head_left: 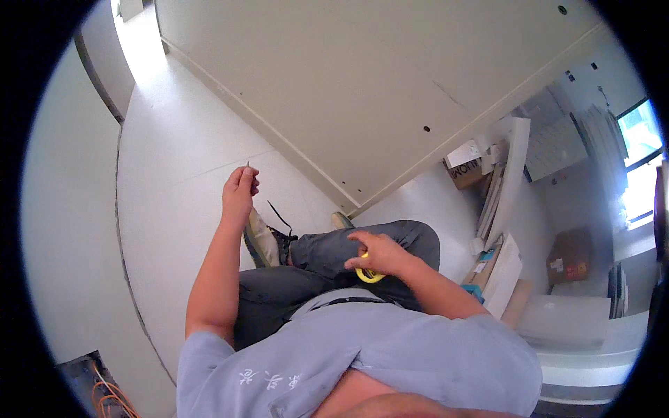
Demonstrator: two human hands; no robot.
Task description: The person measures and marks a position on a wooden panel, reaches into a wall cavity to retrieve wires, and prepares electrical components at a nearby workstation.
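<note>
Out in front on the left, my left hand [240, 184] is closed in a pinch. A small, thin, pointed thing [248, 164] pokes up from its fingertips, too small to name. My right hand [380, 253] hovers over my bent leg, thumb and index finger apart. Against its palm sits a round yellow-and-black thing [368, 275], partly covered by the hand, whose kind I cannot make out. Beyond both hands stands a large pale panel [362, 83] with a few small dark holes. Neither hand touches it.
My legs [327, 251] are folded on the white floor [181, 160]. To the left runs a pale wall [77, 223] with an opening showing orange cables [108, 393]. On the right are long boards [512, 167], a cardboard box [570, 256] and a window [640, 160].
</note>
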